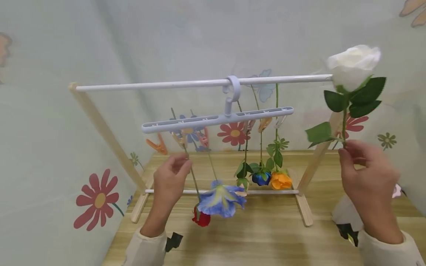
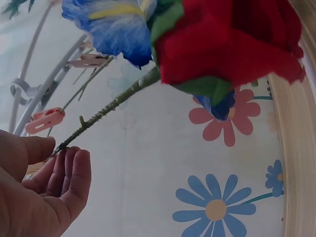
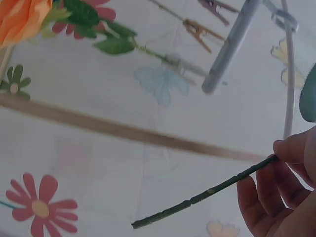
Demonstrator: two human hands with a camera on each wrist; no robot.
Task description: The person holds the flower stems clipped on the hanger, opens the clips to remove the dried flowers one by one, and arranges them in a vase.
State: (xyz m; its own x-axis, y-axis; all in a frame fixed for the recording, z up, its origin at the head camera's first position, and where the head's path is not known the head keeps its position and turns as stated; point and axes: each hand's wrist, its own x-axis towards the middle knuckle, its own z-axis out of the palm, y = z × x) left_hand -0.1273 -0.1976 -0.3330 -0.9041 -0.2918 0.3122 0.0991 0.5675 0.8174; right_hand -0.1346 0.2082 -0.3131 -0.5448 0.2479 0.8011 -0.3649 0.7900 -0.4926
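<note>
My left hand pinches the stem of an upside-down red rose just under a tan clothespin. That clothespin hangs from a grey-blue clip hanger. In the left wrist view, the thumb and fingers meet on the thorny stem. Off to the right, my right hand holds a white rose upright by its leafy stem. The bare lower end of this stem sticks out past the fingers in the right wrist view. A blue-violet flower hangs beside the red rose from a pink clothespin.
A wooden rack with a white top rod carries the hanger. An orange clothespin dangles at its left end. Blue and orange flowers hang on the right half. Another white flower lies on the wooden tabletop.
</note>
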